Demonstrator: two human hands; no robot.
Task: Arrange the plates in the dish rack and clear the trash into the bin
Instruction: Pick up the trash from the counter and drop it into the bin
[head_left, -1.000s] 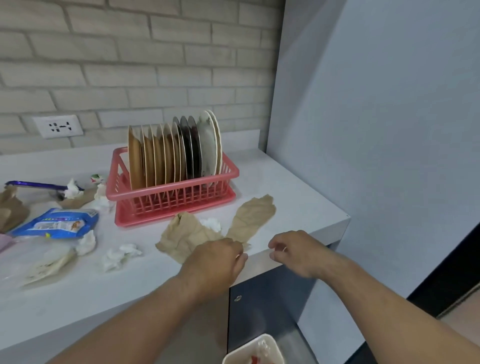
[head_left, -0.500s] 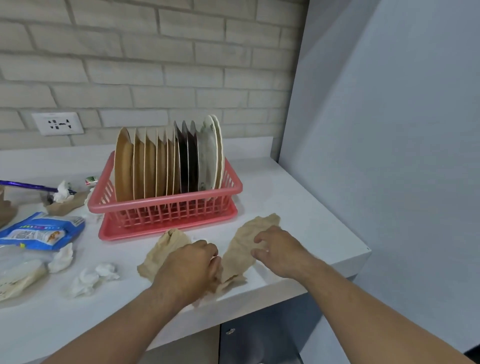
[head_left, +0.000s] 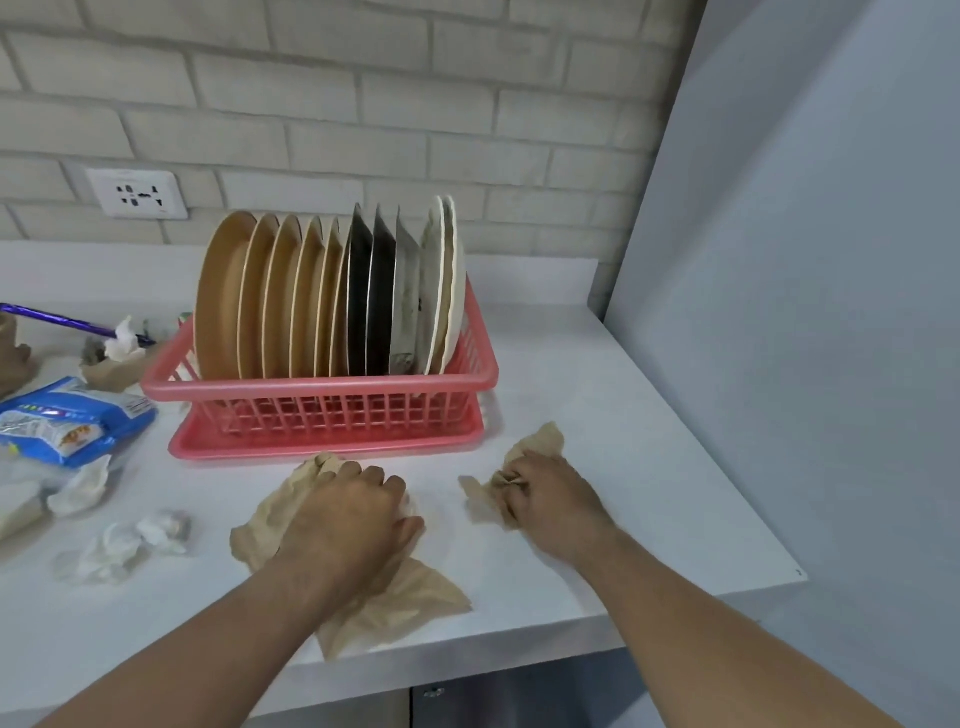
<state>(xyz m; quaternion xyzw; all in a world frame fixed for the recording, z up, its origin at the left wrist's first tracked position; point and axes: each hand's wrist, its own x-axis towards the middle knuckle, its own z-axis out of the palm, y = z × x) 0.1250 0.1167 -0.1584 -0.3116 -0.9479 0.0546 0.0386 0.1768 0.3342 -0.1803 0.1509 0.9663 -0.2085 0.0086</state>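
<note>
Paper (head_left: 541, 442) newly balled within right fingers (head_left: 515, 482)

Pale painted brick wall (head_left: 395, 104) behind, white wall socket (head_left: 137, 193) at left, white tabletop (head_left: 613, 415), plain grey-blue panel (head_left: 810, 260) on right, soft even light

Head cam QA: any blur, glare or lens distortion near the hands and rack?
Head view: light even and diffuse, faint shadow under the pink plastic dish rack, no glare on the white countertop; brick wall courses bow from the wide lens; left hand and right hand, each gripping crumpled brown paper, look slightly soft; white tissue wads are smeared.
</note>
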